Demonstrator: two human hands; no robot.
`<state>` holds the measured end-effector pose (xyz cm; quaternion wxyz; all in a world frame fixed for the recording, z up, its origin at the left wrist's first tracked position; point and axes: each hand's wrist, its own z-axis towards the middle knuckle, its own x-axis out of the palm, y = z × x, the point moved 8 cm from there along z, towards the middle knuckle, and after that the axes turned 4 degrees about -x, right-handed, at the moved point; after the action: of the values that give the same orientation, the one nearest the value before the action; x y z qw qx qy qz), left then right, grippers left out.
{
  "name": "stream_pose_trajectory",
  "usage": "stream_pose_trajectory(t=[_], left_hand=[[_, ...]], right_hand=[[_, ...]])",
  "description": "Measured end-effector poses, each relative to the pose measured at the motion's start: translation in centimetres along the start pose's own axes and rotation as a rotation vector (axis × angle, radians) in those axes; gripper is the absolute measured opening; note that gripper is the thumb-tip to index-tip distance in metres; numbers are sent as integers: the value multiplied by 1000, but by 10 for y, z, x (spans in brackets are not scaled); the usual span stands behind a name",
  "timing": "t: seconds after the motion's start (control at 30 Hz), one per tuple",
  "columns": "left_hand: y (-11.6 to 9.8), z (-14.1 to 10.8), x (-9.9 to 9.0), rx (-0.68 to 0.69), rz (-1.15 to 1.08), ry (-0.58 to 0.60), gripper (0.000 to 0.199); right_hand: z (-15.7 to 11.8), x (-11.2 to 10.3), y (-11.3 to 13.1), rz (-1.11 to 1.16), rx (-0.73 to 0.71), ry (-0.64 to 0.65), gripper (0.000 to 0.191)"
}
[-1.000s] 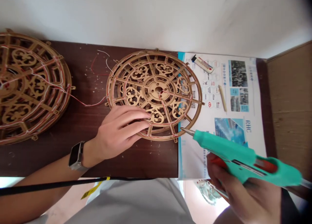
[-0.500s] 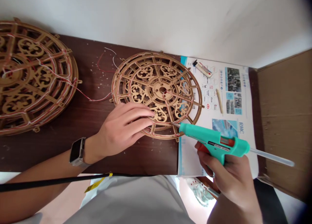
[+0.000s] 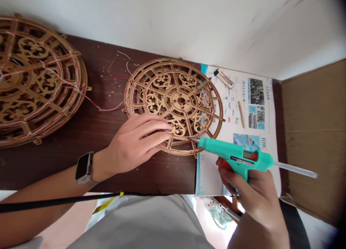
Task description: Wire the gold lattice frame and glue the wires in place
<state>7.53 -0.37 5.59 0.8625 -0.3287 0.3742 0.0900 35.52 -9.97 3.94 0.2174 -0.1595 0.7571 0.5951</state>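
Note:
A round golden openwork frame (image 3: 177, 97) lies on the dark table, with red and white wires along its rings and spokes. My left hand (image 3: 135, 142) rests on its lower left rim, thumb and fingers pressed together there; what they pinch, if anything, is too small to make out. In my right hand (image 3: 251, 191) is a turquoise glue gun (image 3: 224, 149) with a clear glue stick (image 3: 294, 168) sticking out behind. The gun's metal nozzle touches or almost touches the wires on the frame's lower rim.
More round frames (image 3: 45, 79) are stacked at the left, joined by wire to the middle one. A printed sheet (image 3: 213, 173) at the right bears a lighter (image 3: 224, 78) and a thin stick (image 3: 241, 113). Cardboard (image 3: 313, 133) stands at the far right, a black cable (image 3: 67, 199) near the front edge.
The glue gun has shifted very slightly left, its rear end and glue stick a little higher. My left hand stays in place on the rim. The view has turned slightly.

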Motion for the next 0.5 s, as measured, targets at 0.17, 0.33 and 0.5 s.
stream_pose_trajectory(t=[0.17, 0.33, 0.5], left_hand=[[0, 1, 2, 16, -3, 2, 23], [0, 0, 3, 19, -1, 6, 24], [0, -1, 5, 24, 8, 8, 26]], right_hand=[[4, -4, 12, -73, -64, -17, 15], [-8, -3, 5, -96, 7, 6, 16], [-13, 10, 20, -147, -16, 61, 23]])
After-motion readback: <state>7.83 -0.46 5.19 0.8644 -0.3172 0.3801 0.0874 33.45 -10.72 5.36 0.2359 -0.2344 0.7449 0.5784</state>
